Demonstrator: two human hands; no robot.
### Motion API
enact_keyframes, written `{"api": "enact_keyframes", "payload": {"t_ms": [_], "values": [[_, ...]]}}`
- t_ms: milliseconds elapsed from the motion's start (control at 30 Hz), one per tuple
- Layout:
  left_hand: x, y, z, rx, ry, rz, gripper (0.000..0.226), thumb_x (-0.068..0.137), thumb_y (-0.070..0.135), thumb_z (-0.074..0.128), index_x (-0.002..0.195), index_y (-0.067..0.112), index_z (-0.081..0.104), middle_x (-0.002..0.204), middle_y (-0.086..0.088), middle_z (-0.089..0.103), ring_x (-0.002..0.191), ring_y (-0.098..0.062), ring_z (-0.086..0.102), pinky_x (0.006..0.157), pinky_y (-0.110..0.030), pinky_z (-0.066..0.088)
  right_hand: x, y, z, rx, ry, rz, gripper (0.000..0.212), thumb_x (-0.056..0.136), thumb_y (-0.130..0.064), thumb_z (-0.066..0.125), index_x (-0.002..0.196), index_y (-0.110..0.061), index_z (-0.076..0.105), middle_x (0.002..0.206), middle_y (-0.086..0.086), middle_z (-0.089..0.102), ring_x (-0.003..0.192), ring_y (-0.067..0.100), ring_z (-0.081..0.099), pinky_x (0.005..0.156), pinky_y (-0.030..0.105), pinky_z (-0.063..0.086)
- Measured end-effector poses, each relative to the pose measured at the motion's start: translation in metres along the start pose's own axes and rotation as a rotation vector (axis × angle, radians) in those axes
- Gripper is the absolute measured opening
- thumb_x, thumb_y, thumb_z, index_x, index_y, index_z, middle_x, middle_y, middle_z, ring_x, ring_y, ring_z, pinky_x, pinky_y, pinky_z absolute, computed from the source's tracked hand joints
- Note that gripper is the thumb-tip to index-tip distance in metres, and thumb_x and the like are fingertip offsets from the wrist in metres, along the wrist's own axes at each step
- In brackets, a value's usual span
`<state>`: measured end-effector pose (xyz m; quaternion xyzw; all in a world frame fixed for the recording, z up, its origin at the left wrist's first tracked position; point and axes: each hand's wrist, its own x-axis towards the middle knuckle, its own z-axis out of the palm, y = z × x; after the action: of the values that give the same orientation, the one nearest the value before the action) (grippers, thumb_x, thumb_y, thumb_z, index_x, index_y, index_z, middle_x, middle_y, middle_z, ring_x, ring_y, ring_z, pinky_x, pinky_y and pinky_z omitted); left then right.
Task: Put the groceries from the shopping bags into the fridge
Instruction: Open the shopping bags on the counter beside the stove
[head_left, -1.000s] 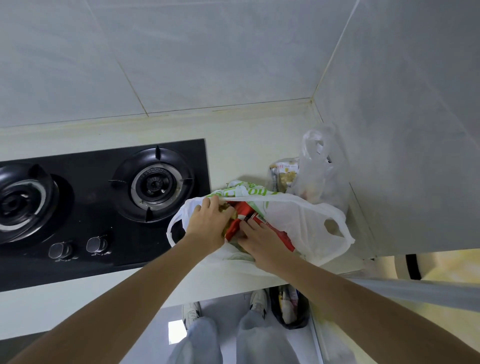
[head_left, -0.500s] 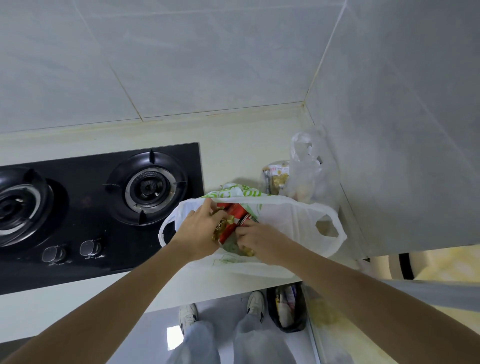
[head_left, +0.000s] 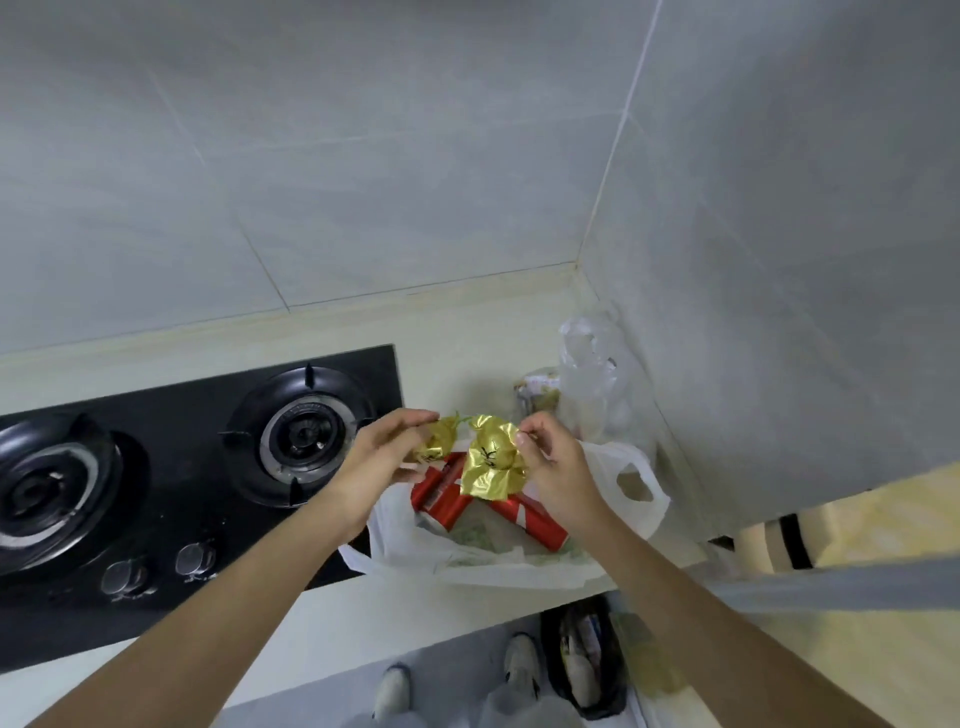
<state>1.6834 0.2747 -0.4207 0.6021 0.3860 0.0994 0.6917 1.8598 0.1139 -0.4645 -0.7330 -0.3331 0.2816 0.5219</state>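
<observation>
Both hands (head_left: 384, 457) (head_left: 558, 467) hold gold-wrapped packets (head_left: 491, 462) above the white bag (head_left: 628, 499).

Both arms are bare from the fingers back to the lower edge of the frame, with no sleeves, watch or rings visible on the left hand (head_left: 379, 457) or the right hand (head_left: 558, 470). Well below the fingers, the person wears pale grey trousers (head_left: 524, 709), loose at the legs, and white shoes. The left shoe (head_left: 392, 693) and the right shoe (head_left: 521, 660) show rounded toes with faint darker trim; finer detail is blurred.
</observation>
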Motion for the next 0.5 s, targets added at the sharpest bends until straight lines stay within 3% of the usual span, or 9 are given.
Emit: {"api": "enact_keyframes", "payload": {"t_ms": [67,167,233,333,433,500], "values": [[0.0,0.017,0.001,-0.132,-0.084,-0.036,0.032,0.098,0.038,0.064,0.123,0.02,0.072,0.125,-0.011,0.071,0.098,-0.026,0.07,0.081,-0.033,0.054,-0.004,-0.018,-0.004,0.068,0.021,0.06,0.014,0.109,-0.022,0.05,0.096,-0.023,0.054,0.089,-0.004,0.055,0.082,0.006,0.055,0.082,0.036,0.055],[-0.003,0.041,0.003,-0.248,-0.223,-0.021,0.06,0.082,0.051,0.079,0.129,0.015,0.068,0.126,-0.009,0.072,0.103,-0.024,0.07,0.084,-0.032,0.052,-0.016,-0.047,-0.009,0.176,0.117,0.151,0.019,0.11,-0.033,0.046,0.093,-0.027,0.05,0.101,0.004,0.057,0.093,0.031,0.059,0.093,0.06,0.058],[-0.006,0.057,0.008,-0.222,-0.287,0.032,0.071,0.069,0.042,0.093,0.129,0.015,0.066,0.121,-0.01,0.073,0.104,-0.024,0.07,0.086,-0.034,0.054,-0.027,-0.068,-0.013,0.254,0.259,0.216,0.02,0.107,-0.039,0.048,0.094,-0.024,0.052,0.097,0.009,0.055,0.09,0.03,0.056,0.09,0.065,0.056],[-0.018,0.085,0.025,-0.052,-0.326,0.14,0.05,0.076,0.016,0.088,0.122,0.018,0.067,0.11,-0.004,0.077,0.096,-0.02,0.074,0.084,-0.036,0.057,-0.053,-0.11,-0.023,0.452,0.471,0.235,0.022,0.107,-0.039,0.052,0.107,-0.018,0.057,0.095,0.011,0.062,0.089,0.027,0.06,0.079,0.051,0.053],[-0.039,0.113,0.055,-0.003,-0.418,0.242,0.03,0.083,0.018,0.083,0.109,0.009,0.069,0.093,-0.013,0.077,0.078,-0.024,0.072,0.061,-0.03,0.054,-0.1,-0.154,-0.044,0.625,0.516,0.159,0.021,0.103,-0.027,0.064,0.119,-0.014,0.058,0.103,0.008,0.075,0.093,0.024,0.072,0.082,0.046,0.057],[-0.062,0.132,0.086,0.027,-0.514,0.286,0.026,0.085,0.023,0.081,0.101,0.005,0.069,0.081,-0.012,0.076,0.063,-0.018,0.066,0.05,-0.025,0.047,-0.143,-0.181,-0.061,0.575,0.617,0.075,0.027,0.095,-0.014,0.073,0.119,-0.015,0.06,0.103,0.007,0.077,0.091,0.023,0.075,0.073,0.035,0.06]]}}
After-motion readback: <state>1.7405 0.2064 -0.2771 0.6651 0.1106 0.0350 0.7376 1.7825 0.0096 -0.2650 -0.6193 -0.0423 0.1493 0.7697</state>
